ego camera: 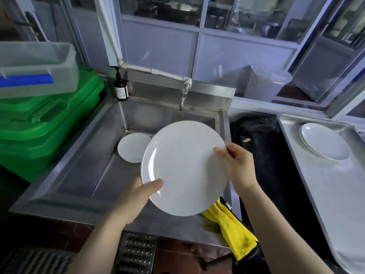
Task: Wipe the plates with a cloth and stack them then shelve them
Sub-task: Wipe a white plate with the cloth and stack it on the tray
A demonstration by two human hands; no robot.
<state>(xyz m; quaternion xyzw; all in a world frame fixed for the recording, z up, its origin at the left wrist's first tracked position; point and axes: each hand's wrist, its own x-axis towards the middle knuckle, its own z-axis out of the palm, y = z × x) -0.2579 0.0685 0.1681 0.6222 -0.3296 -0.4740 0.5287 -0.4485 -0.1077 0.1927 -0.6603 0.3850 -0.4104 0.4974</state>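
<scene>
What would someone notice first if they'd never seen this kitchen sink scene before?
Most striking is the large white plate, held over the steel sink by both hands: the left hand grips its lower left rim, the right hand its right rim. Next comes the yellow cloth draped over the sink's front right corner, just under the plate. Then the green crates stacked at left, and the plates on the metal tray at right.

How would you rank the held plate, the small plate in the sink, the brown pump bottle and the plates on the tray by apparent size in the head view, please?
1. Held plate, though it is nearest the camera.
2. Plates on the tray.
3. Small plate in the sink.
4. Brown pump bottle.
</scene>
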